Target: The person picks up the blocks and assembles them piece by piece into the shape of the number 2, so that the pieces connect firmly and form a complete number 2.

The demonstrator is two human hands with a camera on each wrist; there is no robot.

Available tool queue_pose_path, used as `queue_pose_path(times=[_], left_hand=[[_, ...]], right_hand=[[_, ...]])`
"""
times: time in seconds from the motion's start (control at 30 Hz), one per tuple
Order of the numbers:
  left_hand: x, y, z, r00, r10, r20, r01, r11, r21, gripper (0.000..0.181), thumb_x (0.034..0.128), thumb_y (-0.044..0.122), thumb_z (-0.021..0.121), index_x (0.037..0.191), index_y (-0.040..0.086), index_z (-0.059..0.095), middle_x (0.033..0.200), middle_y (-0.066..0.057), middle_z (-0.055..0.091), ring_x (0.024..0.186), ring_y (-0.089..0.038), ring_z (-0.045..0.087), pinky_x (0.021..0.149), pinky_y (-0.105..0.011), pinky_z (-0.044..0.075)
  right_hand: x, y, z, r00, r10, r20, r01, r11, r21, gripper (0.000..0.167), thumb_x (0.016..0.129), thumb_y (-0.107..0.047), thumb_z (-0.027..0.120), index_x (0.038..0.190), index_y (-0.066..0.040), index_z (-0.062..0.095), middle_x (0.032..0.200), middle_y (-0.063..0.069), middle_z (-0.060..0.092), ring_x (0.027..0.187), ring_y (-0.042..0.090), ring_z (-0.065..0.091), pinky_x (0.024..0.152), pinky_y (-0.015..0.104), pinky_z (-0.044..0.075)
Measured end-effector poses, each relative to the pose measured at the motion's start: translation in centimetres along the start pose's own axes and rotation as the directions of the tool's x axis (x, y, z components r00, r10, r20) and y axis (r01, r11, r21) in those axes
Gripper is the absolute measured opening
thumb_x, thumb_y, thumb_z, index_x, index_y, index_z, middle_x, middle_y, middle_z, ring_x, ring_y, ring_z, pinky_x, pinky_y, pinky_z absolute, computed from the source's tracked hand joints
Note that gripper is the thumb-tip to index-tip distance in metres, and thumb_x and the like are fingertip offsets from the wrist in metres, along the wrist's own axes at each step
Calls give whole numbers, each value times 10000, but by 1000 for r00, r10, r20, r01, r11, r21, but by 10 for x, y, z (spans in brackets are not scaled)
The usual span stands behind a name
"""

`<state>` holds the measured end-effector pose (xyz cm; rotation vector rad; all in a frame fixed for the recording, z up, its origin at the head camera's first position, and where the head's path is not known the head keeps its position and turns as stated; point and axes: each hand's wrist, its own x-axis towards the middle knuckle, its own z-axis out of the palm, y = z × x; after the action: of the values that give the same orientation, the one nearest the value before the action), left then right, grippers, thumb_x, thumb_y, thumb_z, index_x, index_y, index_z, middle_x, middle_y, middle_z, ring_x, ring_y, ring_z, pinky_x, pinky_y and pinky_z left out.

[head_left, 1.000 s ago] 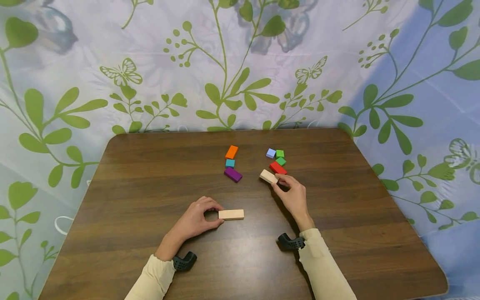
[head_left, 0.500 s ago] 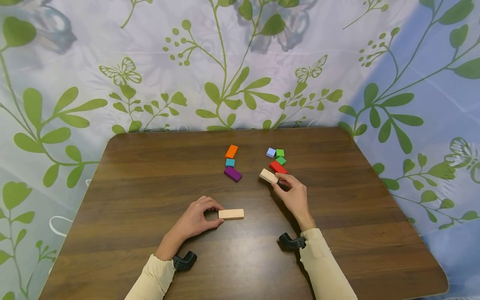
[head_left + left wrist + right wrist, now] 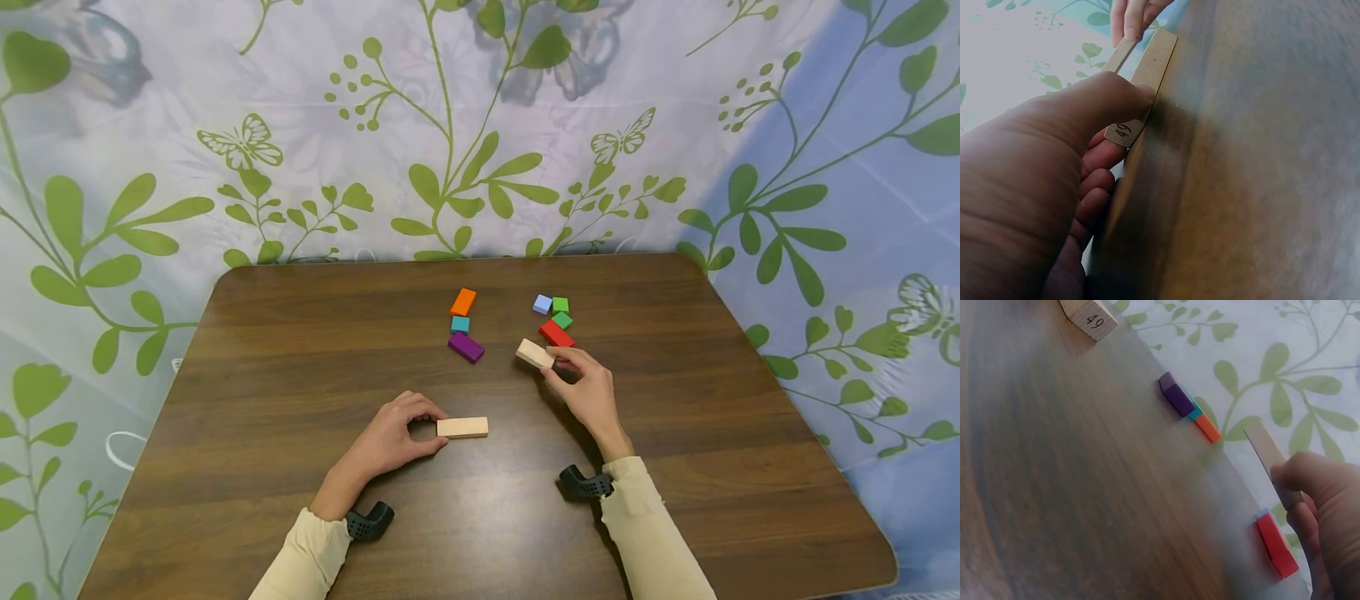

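My left hand [image 3: 393, 435] pinches the left end of a plain wooden block [image 3: 462, 427] lying on the table; in the left wrist view the number 49 shows on the end of this block [image 3: 1157, 59]. Farther back and to the right, my right hand [image 3: 588, 393] holds a second plain block [image 3: 535, 354] by its right end, between thumb and fingers. That block [image 3: 1264, 447] looks raised off the table in the right wrist view, just in front of the red block [image 3: 557, 333].
Left of the held block, a purple block [image 3: 466, 347], a teal block [image 3: 461, 325] and an orange block [image 3: 462, 302] form a line. Behind the red block are a dark green [image 3: 562, 320], a light green [image 3: 560, 305] and a light blue block [image 3: 542, 304]. Patterned cloth hangs behind the table [image 3: 300, 333].
The block in my right hand has shifted slightly left and toward me, a little away from the red block. My left hand and its block look unmoved.
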<state>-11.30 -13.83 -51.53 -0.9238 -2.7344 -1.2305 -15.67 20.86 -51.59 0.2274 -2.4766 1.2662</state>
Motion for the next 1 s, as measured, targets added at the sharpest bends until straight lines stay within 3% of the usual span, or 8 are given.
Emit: queue_pose_path(times=[0.3,0.67,0.83,1.0], left_hand=[[-1,-1,0,1000,4,-3,-4,1000,0,241,843,254,873,1052,223,758,1016,113,689,933,-76,571,803,-293,518],[0,0,0,1000,-8,6,8,1000,2,241,842,255,872,1051,224,756,1019,112,687,945,-85,578,818,-302,519],[0,0,0,1000,-6,5,6,1000,1,242,844,257,871,1054,225,756,1017,113,688,936,-80,572,811,-295,517],[0,0,0,1000,-8,5,8,1000,1,244,844,254,872,1056,221,755,1019,107,688,934,-82,573,813,-298,518]], right_hand=[[-1,0,-1,998,-20,59,18,999,41,347,844,-93,854,1178,-117,763,1147,70,734,971,227,745,900,79,467],[-2,0,-2,993,-43,112,38,999,39,371,853,-90,843,1210,-145,758,1180,38,719,973,194,711,911,165,512],[-3,0,-3,989,-60,138,51,996,70,381,855,-76,839,1218,-153,754,1187,37,706,981,213,701,929,359,567],[-5,-8,-1,986,-71,150,58,994,88,389,844,6,825,1217,-64,739,1174,121,694,985,302,694,929,535,553]])
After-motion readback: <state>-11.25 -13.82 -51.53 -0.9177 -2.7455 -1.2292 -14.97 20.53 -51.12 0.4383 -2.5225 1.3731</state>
